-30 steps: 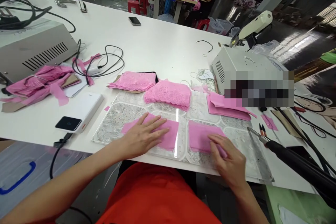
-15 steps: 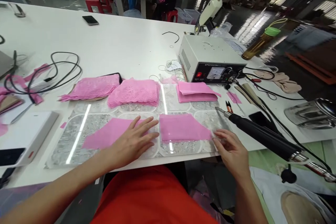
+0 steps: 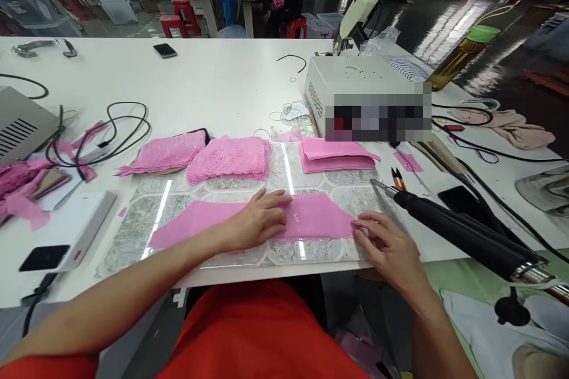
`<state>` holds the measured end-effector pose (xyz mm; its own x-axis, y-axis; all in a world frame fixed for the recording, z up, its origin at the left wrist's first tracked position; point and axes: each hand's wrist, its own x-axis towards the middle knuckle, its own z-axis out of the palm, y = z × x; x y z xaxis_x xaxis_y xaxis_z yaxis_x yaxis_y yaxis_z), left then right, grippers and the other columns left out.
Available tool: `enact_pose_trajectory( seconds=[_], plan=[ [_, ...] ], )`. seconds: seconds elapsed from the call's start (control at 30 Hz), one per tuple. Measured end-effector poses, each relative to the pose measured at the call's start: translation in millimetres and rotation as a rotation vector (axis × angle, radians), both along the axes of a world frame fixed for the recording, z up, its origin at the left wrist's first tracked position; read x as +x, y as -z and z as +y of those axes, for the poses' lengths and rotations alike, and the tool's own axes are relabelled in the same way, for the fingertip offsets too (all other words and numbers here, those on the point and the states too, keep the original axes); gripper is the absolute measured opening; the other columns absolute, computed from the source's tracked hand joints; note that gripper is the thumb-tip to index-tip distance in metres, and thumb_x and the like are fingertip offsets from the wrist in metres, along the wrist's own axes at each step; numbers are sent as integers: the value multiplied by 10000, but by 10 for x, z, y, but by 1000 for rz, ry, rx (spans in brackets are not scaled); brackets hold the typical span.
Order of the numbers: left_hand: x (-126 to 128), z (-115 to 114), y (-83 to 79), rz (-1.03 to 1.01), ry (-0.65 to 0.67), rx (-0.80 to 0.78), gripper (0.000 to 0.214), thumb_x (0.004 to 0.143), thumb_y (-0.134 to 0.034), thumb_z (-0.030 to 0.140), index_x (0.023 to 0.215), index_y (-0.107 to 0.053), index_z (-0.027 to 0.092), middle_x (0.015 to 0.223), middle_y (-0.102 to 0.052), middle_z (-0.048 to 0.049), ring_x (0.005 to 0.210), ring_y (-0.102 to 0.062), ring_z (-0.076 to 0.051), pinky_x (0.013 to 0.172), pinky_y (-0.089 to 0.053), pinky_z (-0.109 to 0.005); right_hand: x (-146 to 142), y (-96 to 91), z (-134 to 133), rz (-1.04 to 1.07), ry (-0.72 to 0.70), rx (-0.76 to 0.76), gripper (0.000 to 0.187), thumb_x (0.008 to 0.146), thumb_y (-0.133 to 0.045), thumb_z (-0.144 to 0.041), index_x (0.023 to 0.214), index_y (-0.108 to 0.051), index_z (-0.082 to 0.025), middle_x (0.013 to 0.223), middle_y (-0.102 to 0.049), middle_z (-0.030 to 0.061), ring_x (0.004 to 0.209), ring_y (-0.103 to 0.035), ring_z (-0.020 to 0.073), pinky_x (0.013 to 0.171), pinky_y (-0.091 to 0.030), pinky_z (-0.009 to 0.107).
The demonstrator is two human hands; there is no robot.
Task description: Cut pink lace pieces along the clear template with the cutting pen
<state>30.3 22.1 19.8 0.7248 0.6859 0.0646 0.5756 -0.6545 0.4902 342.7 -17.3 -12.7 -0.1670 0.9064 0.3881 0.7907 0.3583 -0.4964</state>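
Two pink mesh fabric pieces lie on a clear acrylic plate (image 3: 133,231) over a marbled pattern. My left hand (image 3: 260,219) rests flat, fingers out, where the left piece (image 3: 195,228) meets the right piece (image 3: 320,219). My right hand (image 3: 386,246) has its fingertips on the right edge of the right piece, fingers slightly curled and apart. Behind them lie two stacks of pink lace (image 3: 229,157) and a stack of folded pink fabric (image 3: 333,154).
A black hot-cutting tool (image 3: 462,231) lies at the right with its cable. A white control box (image 3: 360,89), small snips (image 3: 398,177), a power bank (image 3: 66,231), cables (image 3: 111,130), a phone (image 3: 164,50) and pink scraps (image 3: 22,180) are around. Another person sits at a far table.
My left hand slid right to the seam between the two pieces, which now touch or overlap. The right hand stays at the right edge. The view shifted.
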Motion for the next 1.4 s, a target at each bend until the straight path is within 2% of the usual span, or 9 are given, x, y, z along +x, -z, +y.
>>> enact_pose_trajectory(
  seconds=[0.1, 0.27, 0.43, 0.63, 0.77, 0.87, 0.97, 1.17, 1.4],
  plan=[
    [-1, -13, 8, 20, 33, 24, 155, 913, -617, 313, 1016, -653, 203, 1452, -473, -112, 1426, -319, -300, 1166, -180, -599, 12, 15, 10, -5, -13, 34, 164, 878, -584, -316, 943, -712, -237, 1030, -664, 50, 570, -595, 77, 559, -522, 242],
    [-13, -2, 37, -10, -69, 56, 187, 971, -484, 215, 905, -656, 184, 1380, -541, -105, 1365, -425, -251, 1163, -235, -555, 25, 25, 18, -20, -15, 37, 174, 880, -574, -315, 951, -713, -238, 1031, -670, 60, 627, -630, 106, 596, -546, 262],
    [14, -36, 22, -4, -18, 27, 120, 897, -628, 302, 928, -634, 187, 1433, -489, -115, 1414, -338, -303, 1163, -182, -608, 22, 27, 13, -34, -11, 43, 175, 884, -567, -307, 960, -712, -245, 1032, -674, 59, 666, -650, 121, 615, -552, 268],
    [39, -26, 3, 5, -17, 18, 176, 957, -474, 184, 866, -624, 181, 1423, -510, -98, 1422, -333, -265, 1167, -189, -592, 35, 38, 11, -42, -9, 42, 173, 883, -565, -302, 962, -711, -249, 1033, -675, 56, 688, -660, 126, 618, -553, 270],
    [-25, 7, -25, 4, 39, 4, 224, 993, -432, 250, 1065, -635, 190, 1433, -505, -103, 1387, -403, -236, 1189, -167, -554, 40, 2, 25, -47, -24, 46, 176, 894, -555, -283, 978, -705, -247, 1030, -674, 51, 744, -674, 131, 643, -557, 264],
    [-83, 11, 24, 41, 41, 83, 328, 1021, -376, 275, 1270, -575, 198, 1411, -532, -95, 1373, -425, -229, 1199, -138, -535, -26, -59, 94, -65, -45, 91, 227, 907, -527, -249, 1067, -686, -259, 1051, -679, 54, 936, -676, 174, 751, -570, 296],
    [-122, 11, 103, 105, 23, 187, 383, 1029, -361, 306, 1369, -510, 213, 1441, -499, -89, 1389, -396, -257, 1193, -102, -561, -159, -103, 235, -133, -109, 127, 284, 911, -504, -231, 1145, -659, -273, 1104, -663, 64, 993, -646, 197, 809, -567, 351],
    [-126, 10, 169, 183, -31, 293, 424, 1029, -360, 381, 1383, -501, 197, 1457, -474, -105, 1408, -356, -300, 1173, -110, -596, -372, -8, 488, -282, -201, 166, 302, 914, -478, -211, 1158, -650, -258, 1280, -594, 104, 1192, -536, 267, 928, -529, 481],
    [-126, 20, 172, 192, -105, 314, 411, 1020, -387, 365, 1353, -522, 165, 1443, -488, -133, 1384, -385, -334, 1141, -157, -641, -344, 91, 452, -243, -181, 175, 306, 906, -498, -238, 1178, -634, -217, 1291, -583, 128, 1230, -515, 282, 994, -493, 521]
  ],
)
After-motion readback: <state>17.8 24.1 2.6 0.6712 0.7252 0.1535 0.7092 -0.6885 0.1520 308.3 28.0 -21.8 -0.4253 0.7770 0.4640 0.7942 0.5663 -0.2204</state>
